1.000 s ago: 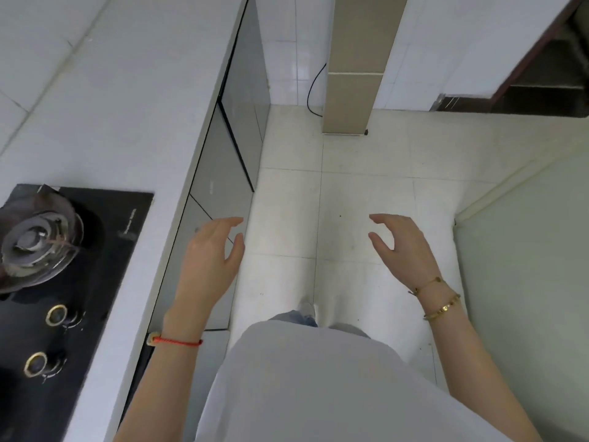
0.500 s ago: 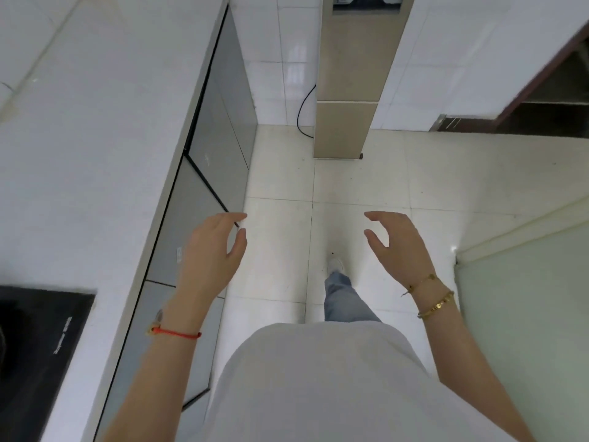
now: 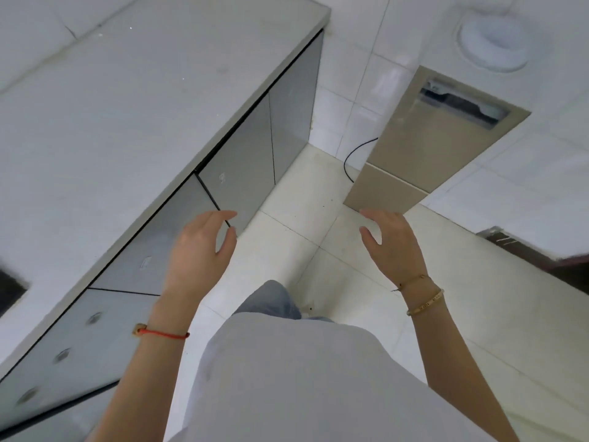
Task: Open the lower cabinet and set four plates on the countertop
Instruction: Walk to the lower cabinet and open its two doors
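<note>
A long white countertop [image 3: 134, 100] runs along the left, tilted in view. Under it, grey lower cabinet doors [image 3: 242, 167] line up, all closed. No plates are in view. My left hand [image 3: 197, 253] hovers in front of the cabinet fronts with relaxed fingers, holding nothing and not touching a door. My right hand [image 3: 392, 244] floats over the floor with loosely bent fingers, also holding nothing.
A beige freestanding appliance [image 3: 424, 148] stands against the tiled wall ahead, with a black cable [image 3: 350, 157] beside it. The black stove edge [image 3: 9, 288] shows at far left. Pale floor tiles [image 3: 302, 224] lie between the cabinets and the appliance. A dark doorway threshold [image 3: 541, 256] lies right.
I have walked forward along the counter; the stove has slipped almost out of view and the view has tilted. Both hands keep the same raised, relaxed pose.
</note>
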